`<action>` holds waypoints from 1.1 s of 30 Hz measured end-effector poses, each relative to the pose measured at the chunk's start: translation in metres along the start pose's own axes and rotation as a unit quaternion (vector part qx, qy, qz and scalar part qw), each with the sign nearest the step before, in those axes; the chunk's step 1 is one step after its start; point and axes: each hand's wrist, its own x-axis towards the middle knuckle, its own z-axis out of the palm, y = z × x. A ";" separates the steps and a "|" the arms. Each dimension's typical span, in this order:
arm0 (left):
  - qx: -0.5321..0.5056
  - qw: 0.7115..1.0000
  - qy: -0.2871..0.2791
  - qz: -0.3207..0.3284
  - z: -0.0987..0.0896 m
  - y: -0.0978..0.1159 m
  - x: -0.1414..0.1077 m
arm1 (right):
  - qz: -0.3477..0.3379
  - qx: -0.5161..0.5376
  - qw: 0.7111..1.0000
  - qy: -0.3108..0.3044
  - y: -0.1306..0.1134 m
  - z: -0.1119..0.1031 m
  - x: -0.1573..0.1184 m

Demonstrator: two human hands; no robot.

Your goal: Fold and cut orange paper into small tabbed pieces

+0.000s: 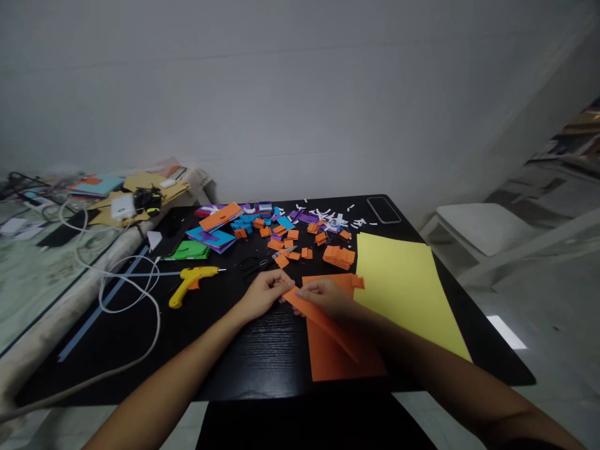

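Note:
Between my two hands is a long folded strip of orange paper point(323, 322), slanting down to the right. My left hand point(267, 292) pinches its upper left end with thumb and fingers. Just beside it, my right hand point(325, 295) grips the same strip, fingers curled round its edge. Beneath the right hand and the strip lies an orange sheet point(323, 362), partly covered by them. A small folded orange piece point(357, 281) rests at the sheet's top right corner. Several more small orange folded pieces point(293, 234) are scattered beyond my hands.
Left on the black table point(253, 369) are a yellow glue gun point(190, 282), a white cable point(157, 322) and green paper point(190, 250). Dark-handled scissors point(253, 265) lie ahead. Yellow sheets point(403, 281) lie right, a phone point(383, 210) at the back. A white stool point(482, 228) stands beyond.

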 end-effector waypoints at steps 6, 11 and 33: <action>-0.002 0.999 0.043 0.011 -0.016 0.003 0.004 | 0.011 0.017 1.000 0.001 -0.006 -0.003 0.000; -0.007 0.996 0.084 0.012 -0.024 0.001 0.005 | 0.025 0.029 0.999 0.006 -0.006 -0.003 0.001; -0.056 0.996 0.012 -0.063 -0.006 -0.009 0.005 | 0.035 0.071 0.997 0.023 -0.009 0.001 0.003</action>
